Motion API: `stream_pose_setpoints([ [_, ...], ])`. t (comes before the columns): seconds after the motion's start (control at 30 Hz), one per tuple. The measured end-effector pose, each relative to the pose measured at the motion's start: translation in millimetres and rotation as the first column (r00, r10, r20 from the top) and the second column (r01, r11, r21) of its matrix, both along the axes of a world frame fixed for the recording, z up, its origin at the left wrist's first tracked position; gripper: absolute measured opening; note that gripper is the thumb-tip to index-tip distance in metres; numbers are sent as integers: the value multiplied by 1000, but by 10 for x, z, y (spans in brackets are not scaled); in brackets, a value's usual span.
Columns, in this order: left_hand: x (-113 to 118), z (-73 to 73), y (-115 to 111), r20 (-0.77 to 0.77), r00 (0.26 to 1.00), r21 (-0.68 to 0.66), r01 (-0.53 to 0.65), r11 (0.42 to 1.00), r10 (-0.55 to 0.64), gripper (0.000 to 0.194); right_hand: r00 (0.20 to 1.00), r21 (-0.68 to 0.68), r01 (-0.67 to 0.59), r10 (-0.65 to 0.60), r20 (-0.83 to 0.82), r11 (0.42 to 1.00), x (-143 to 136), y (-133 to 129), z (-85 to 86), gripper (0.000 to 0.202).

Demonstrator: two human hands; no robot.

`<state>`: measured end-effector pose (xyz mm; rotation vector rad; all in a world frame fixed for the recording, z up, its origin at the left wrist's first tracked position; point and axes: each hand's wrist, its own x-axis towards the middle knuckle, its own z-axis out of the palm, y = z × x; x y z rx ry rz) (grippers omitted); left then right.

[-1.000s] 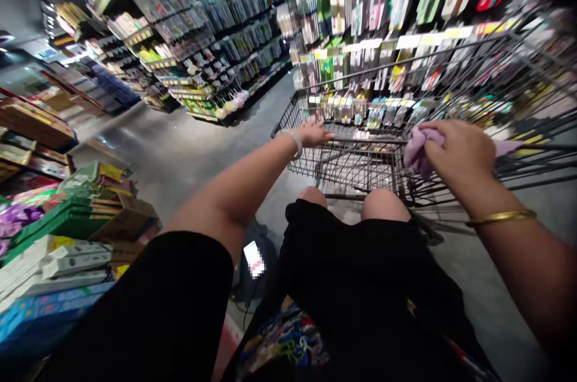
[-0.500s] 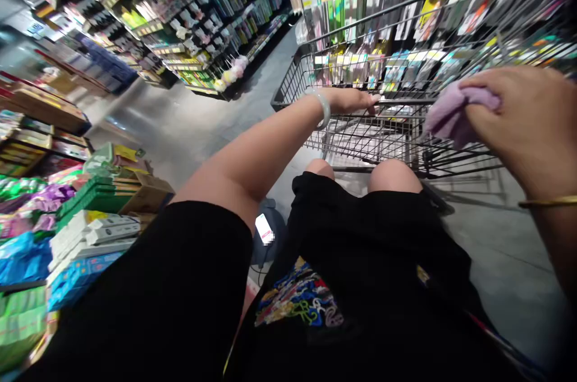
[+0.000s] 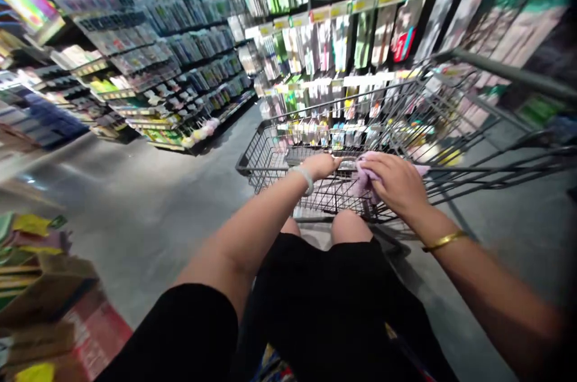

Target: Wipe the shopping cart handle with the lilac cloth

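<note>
A black wire shopping cart (image 3: pixel 252 157) stands sideways in front of my knees. My left hand (image 3: pixel 321 166), with a pale bangle at its wrist, is closed on the near top rail of the cart. A lilac cloth (image 3: pixel 366 187) is bunched under the fingers of my right hand (image 3: pixel 396 181), pressed around the same rail a little to the right of my left hand. A gold bracelet circles the right wrist. Part of the cloth hangs over the cart's wire side, and its far end is hidden behind the fingers.
Behind the cart rises a shelf wall (image 3: pixel 324 39) hung with packaged goods. Another stocked shelf unit (image 3: pixel 180 57) stands at the back left, past the grey floor (image 3: pixel 180 196). Cardboard boxes (image 3: pixel 49 292) are stacked at the lower left. The cart's handle (image 3: pixel 509 72) reaches toward the right.
My right hand has moved left with the lilac cloth, onto the rail beside my left hand. My left hand stays on the cart. The view has tilted up.
</note>
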<state>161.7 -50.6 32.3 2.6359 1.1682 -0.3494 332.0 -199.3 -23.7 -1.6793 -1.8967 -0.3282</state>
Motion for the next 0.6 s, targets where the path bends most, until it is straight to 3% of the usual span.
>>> stream_pose_setpoints([
  [0.1,13,-57,13,4,1000,-10,-21,1000,21,75,993,43,111,-109,-45,993,274,-133,17,35],
  [0.17,11,-88,35,-4,999,-31,-42,999,42,80,981,58,183,-179,-78,981,271,-111,28,33],
  [0.23,15,-112,59,-15,998,-56,-60,997,60,81,977,45,197,-193,-89,979,98,3,39,30],
  [0.37,18,-141,101,-30,994,-66,-106,992,105,76,999,14,52,-52,-12,999,-411,299,32,31],
  [0.43,2,-145,116,-28,992,-56,-126,990,125,73,1000,19,0,0,25,1000,-500,344,9,35],
  [0.5,-20,-144,126,-18,991,-55,-134,989,133,73,998,19,-36,35,49,999,-394,272,-18,42],
  [0.6,-48,-137,132,-2,991,-73,-132,989,132,77,996,21,-20,18,88,1000,15,23,-55,51],
])
